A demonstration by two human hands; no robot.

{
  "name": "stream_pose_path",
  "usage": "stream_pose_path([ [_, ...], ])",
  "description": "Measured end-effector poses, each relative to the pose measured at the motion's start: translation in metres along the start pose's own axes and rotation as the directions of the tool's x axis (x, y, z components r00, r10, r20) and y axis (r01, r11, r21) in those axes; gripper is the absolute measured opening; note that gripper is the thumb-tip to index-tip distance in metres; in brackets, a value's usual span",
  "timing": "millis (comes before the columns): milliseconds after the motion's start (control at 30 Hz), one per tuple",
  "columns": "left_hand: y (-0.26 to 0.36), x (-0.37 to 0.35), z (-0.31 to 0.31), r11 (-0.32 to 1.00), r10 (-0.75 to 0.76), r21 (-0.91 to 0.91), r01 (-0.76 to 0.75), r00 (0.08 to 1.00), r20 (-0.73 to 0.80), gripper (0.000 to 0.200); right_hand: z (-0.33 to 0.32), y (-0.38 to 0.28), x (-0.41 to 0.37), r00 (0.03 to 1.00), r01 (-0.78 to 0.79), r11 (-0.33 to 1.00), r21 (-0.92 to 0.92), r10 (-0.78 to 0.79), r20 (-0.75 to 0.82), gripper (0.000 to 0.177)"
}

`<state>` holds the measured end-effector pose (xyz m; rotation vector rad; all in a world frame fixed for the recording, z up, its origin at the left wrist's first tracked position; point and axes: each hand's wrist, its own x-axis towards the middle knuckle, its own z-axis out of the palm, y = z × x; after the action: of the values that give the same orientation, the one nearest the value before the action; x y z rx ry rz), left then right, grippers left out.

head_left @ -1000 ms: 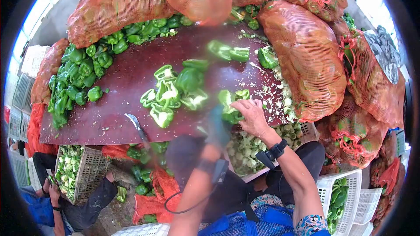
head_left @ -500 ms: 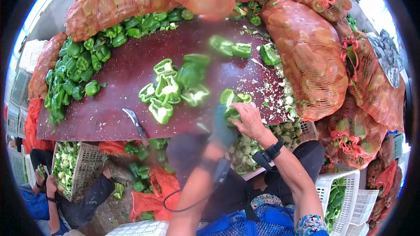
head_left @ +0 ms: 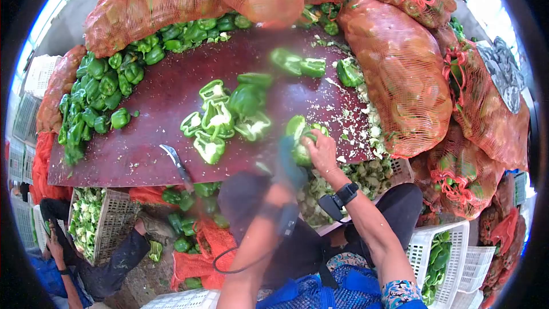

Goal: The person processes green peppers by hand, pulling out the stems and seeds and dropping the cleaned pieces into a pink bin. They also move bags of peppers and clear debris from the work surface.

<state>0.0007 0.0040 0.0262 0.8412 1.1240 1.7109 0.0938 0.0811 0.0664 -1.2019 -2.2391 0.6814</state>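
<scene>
Right hand (head_left: 323, 153): partly closed, the fingers curled over the upper right side of a cut green pepper (head_left: 301, 151), grasping it at the near edge of the dark red table (head_left: 148, 123), right of that edge's middle. Left hand (head_left: 291, 166): blurred and bluish-green, at the same pepper's left side; how far its fingers are closed cannot be told. Below the near edge, just beside the hands, stands a crate (head_left: 404, 173) of pale green trimmings (head_left: 374, 177). Pale crumbs (head_left: 346, 117) lie scattered toward the table's right edge. Around the table's middle lie opened pepper pieces (head_left: 216, 119), with a blurred whole pepper (head_left: 247, 101) touching them on the right; two cut pieces (head_left: 313, 68) lie beyond, toward the far edge. A curved knife (head_left: 175, 159) lies left of the hands, its handle reaching the near edge. Whole peppers (head_left: 96, 92) are heaped along the left and far edges. Red mesh sacks (head_left: 397, 74) border the far and right edges. At lower left, a co-worker (head_left: 114, 266) sits beside another crate (head_left: 117, 226).
</scene>
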Motion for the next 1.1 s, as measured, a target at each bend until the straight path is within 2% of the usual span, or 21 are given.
stream_pose_path([
  [33, 0.010, -0.002, 0.005, 0.982, 0.104, 0.159, -0.100, 0.995, -0.012, 0.036, 0.002, 0.007, 0.006, 0.998, -0.068, 0.997, 0.028, 0.068, -0.003, 0.038],
  [67, 0.018, -0.005, 0.009, 0.929, 0.206, 0.319, -0.188, 0.978, -0.023, 0.034, 0.000, 0.008, 0.009, 0.992, -0.111, 0.964, 0.240, 0.122, -0.028, 0.038],
  [167, 0.006, 0.001, 0.022, 0.921, 0.344, 0.252, -0.298, 0.924, -0.164, 0.026, 0.003, 0.031, 0.033, 0.956, -0.235, 0.774, 0.588, 0.294, -0.005, 0.032],
  [200, 0.006, 0.001, 0.024, 0.904, 0.366, 0.297, -0.306, 0.915, -0.170, 0.026, -0.020, 0.004, 0.032, 0.951, -0.211, 0.721, 0.660, 0.308, -0.033, 0.026],
  [233, 0.005, 0.001, 0.022, 0.871, 0.386, 0.383, -0.309, 0.911, -0.144, 0.025, -0.034, 0.007, 0.043, 0.936, -0.319, 0.761, 0.565, 0.347, 0.061, 0.038],
  [267, 0.005, 0.000, 0.020, 0.829, 0.406, 0.464, -0.311, 0.906, -0.117, 0.025, -0.037, 0.004, 0.049, 0.964, -0.063, 0.934, 0.353, 0.149, -0.220, 0.047],
  [300, 0.007, -0.001, 0.010, 0.754, 0.422, 0.577, -0.313, 0.905, -0.059, 0.023, -0.041, 0.001, 0.052, 0.896, 0.158, 0.986, 0.053, -0.121, -0.426, 0.057],
  [333, 0.008, 0.000, 0.006, 0.711, 0.431, 0.625, -0.322, 0.902, -0.026, 0.022, -0.056, 0.000, 0.051, 0.920, 0.179, 0.974, -0.136, -0.215, -0.328, 0.067],
  [367, 0.010, 0.001, 0.002, 0.665, 0.439, 0.669, -0.331, 0.898, 0.008, 0.022, -0.061, -0.003, 0.047, 0.914, 0.125, 0.979, -0.163, -0.178, -0.364, 0.064],
  [433, 0.020, 0.000, 0.003, 0.675, 0.447, 0.652, -0.346, 0.894, 0.012, 0.021, -0.071, -0.009, 0.036, 0.983, -0.176, 0.980, 0.088, 0.180, -0.031, 0.066],
  [500, 0.027, -0.004, 0.006, 0.686, 0.448, 0.634, -0.357, 0.894, 0.018, 0.021, -0.047, 0.012, 0.028, 0.910, -0.393, 0.890, 0.230, 0.342, 0.233, 0.069],
  [567, 0.018, -0.007, 0.001, 0.638, 0.460, 0.676, -0.369, 0.887, 0.050, 0.021, -0.050, -0.009, 0.016, 0.837, -0.505, 0.776, 0.378, 0.334, 0.434, 0.062],
  [600, 0.010, -0.008, -0.003, 0.582, 0.469, 0.722, -0.374, 0.880, 0.077, 0.021, -0.045, -0.006, 0.015, 0.859, -0.483, 0.752, 0.449, 0.309, 0.408, 0.052],
  [667, -0.004, -0.010, -0.011, 0.670, 0.423, 0.658, -0.343, 0.905, 0.042, 0.027, -0.031, 0.007, 0.016, 0.912, -0.402, 0.712, 0.576, 0.256, 0.320, 0.042],
  [700, -0.001, -0.006, -0.011, 0.794, 0.360, 0.529, -0.301, 0.933, -0.009, 0.033, -0.024, 0.015, 0.019, 0.936, -0.351, 0.690, 0.634, 0.230, 0.268, 0.038],
  [767, 0.023, 0.001, -0.004, 0.952, 0.251, 0.204, -0.229, 0.964, -0.088, 0.044, -0.025, 0.019, 0.027, 0.983, -0.177, 0.831, 0.528, 0.173, 0.057, 0.036],
  [833, 0.071, 0.004, 0.012, 0.970, 0.158, -0.162, -0.179, 0.978, -0.136, 0.056, -0.052, -0.011, 0.030, 0.992, -0.050, 0.932, 0.360, 0.087, -0.086, 0.028],
  [900, 0.065, 0.004, 0.011, 0.963, 0.201, -0.137, -0.232, 0.958, -0.205, 0.059, -0.062, -0.013, 0.037, 0.937, 0.202, 0.979, 0.034, -0.183, -0.297, 0.030],
  [967, 0.054, 0.005, 0.010, 0.959, 0.187, -0.167, -0.229, 0.954, -0.236, 0.060, -0.068, -0.014, 0.045, 0.727, 0.476, 0.851, -0.220, -0.522, -0.445, 0.037],
  [1033, 0.041, 0.007, 0.002, 0.952, 0.120, -0.251, -0.177, 0.966, -0.229, 0.060, -0.069, -0.029, 0.033, 0.708, 0.542, 0.791, -0.282, -0.611, -0.354, 0.032],
  [1100, 0.007, 0.015, -0.026, 0.895, 0.334, 0.310, -0.320, 0.942, 0.007, 0.060, -0.059, -0.027, 0.027, 0.638, 0.644, 0.669, -0.371, -0.737, -0.224, 0.028],
])
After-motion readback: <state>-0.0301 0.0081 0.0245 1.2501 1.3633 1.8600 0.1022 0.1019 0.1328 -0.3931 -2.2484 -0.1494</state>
